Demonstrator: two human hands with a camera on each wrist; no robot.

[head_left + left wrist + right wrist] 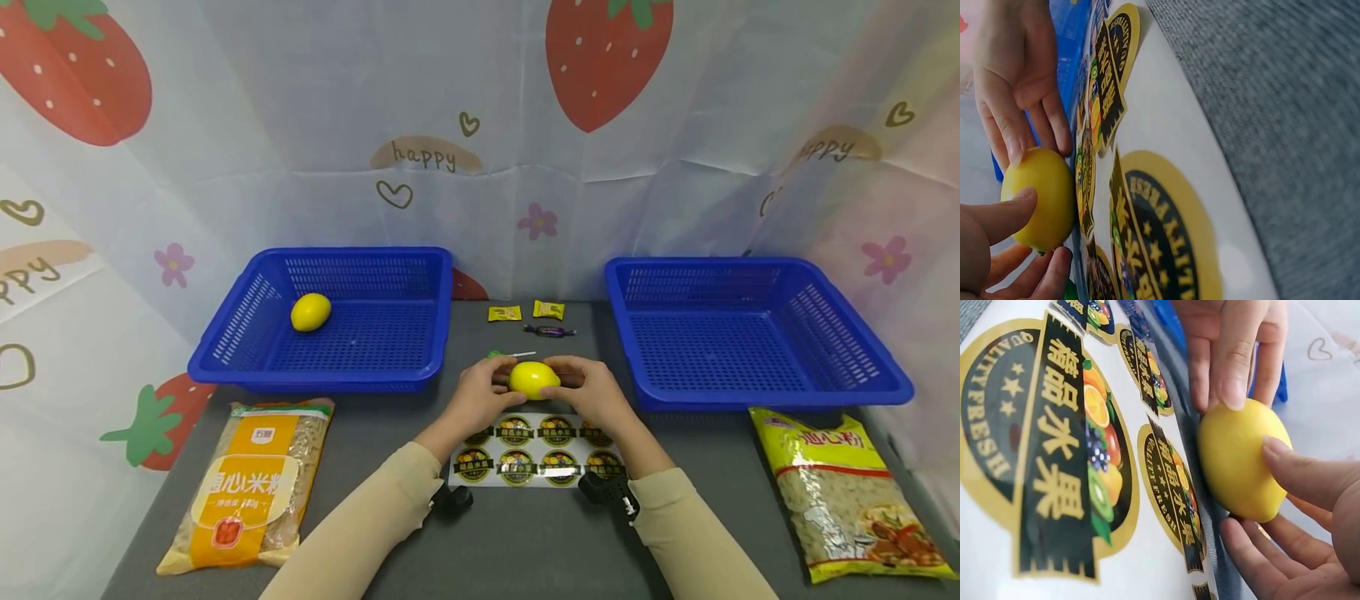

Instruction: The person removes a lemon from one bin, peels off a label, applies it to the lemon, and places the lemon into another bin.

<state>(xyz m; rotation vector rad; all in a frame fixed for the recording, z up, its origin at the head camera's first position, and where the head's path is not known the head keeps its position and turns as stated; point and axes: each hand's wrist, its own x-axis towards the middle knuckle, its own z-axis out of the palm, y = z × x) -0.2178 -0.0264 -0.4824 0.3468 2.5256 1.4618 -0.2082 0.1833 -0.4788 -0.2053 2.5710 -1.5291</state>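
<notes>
Both hands hold one yellow lemon (534, 379) between them, just above the far edge of a sticker sheet (536, 457) of round fruit labels. My left hand (497, 387) grips the lemon's left end; its thumb lies on the lemon (1038, 197) with fingers (1054, 265) curled beneath. My right hand (573, 385) grips the other end. In the right wrist view its thumb (1310, 478) presses the lemon (1241, 459) and its fingers lie below. A second lemon (311, 312) rests in the left blue basket (420, 367).
An empty blue basket (757, 392) stands at the right. Small wrapped candies (505, 313) (548, 310) (550, 331) and a green lollipop (510, 356) lie between the baskets. A noodle bag (251, 483) lies front left, another bag (843, 492) front right. Curtains close in all sides.
</notes>
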